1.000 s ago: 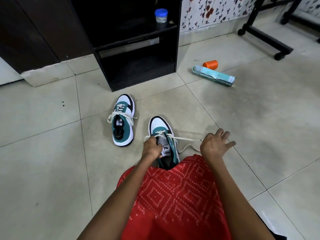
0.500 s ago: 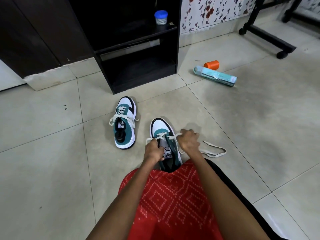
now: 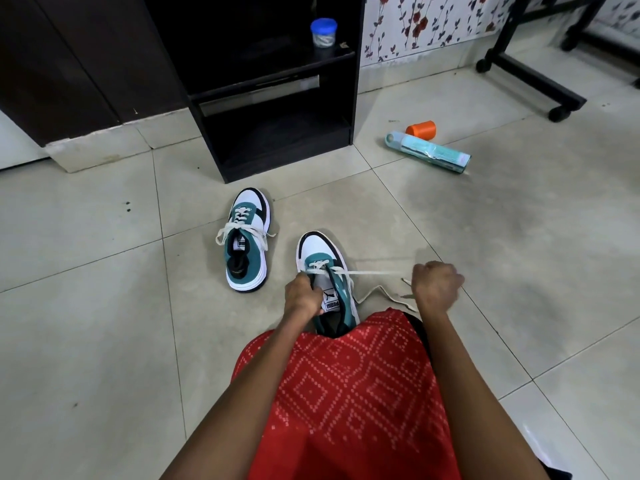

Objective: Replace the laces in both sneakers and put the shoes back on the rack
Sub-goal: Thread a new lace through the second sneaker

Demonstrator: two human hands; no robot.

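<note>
Lace (image 3: 375,273) stretches taut to the right from the near sneaker (image 3: 317,247) into the fisted right hand (image 3: 437,285), while the left hand (image 3: 302,296) seemingly grips the tongue

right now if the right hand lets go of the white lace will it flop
Probably flops: the white lace is straight only where the right hand pulls it taut; its free tail lies curled on the floor. Looks flat and thin, so likely light.
</note>
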